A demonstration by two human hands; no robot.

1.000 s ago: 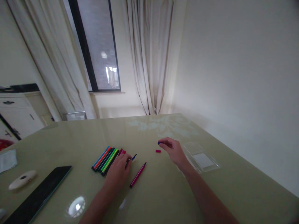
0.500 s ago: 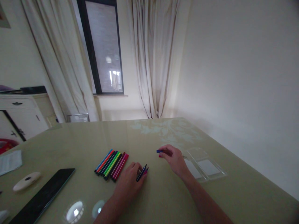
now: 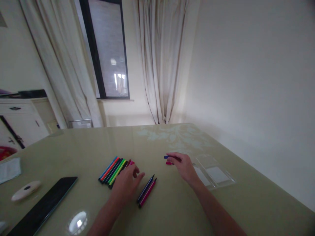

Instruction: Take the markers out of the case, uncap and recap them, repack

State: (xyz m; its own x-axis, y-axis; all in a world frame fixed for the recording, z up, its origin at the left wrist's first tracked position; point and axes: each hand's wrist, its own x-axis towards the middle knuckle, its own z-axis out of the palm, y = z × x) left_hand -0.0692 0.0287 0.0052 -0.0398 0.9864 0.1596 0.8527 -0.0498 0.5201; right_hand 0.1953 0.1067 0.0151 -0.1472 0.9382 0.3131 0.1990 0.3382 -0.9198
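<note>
My left hand [image 3: 127, 179] is over the right end of a row of capped felt-tip pens [image 3: 112, 171], thumb and fingers apart, hiding part of the row. To its right, an uncapped dark blue felt-tip pen [image 3: 145, 190] and an uncapped magenta felt-tip pen [image 3: 148, 194] lie side by side on the table, tips pointing away from me. My right hand [image 3: 183, 166] pinches a blue pen cap [image 3: 165, 157]. A magenta pen cap [image 3: 169, 163] shows just below those fingertips; its far end is hidden.
Right of my right hand lies a clear plastic case [image 3: 213, 172] with white inserts. On the left are a black tablet-like slab [image 3: 45, 203], a white oval object [image 3: 26, 190] and a pale folded cloth or paper [image 3: 10, 170]. The table [image 3: 177, 213] meets a wall on the right.
My left hand has let go of the dark blue pen and moved left to the row of pens. Both uncapped pens now show fully. My right hand has barely moved.
</note>
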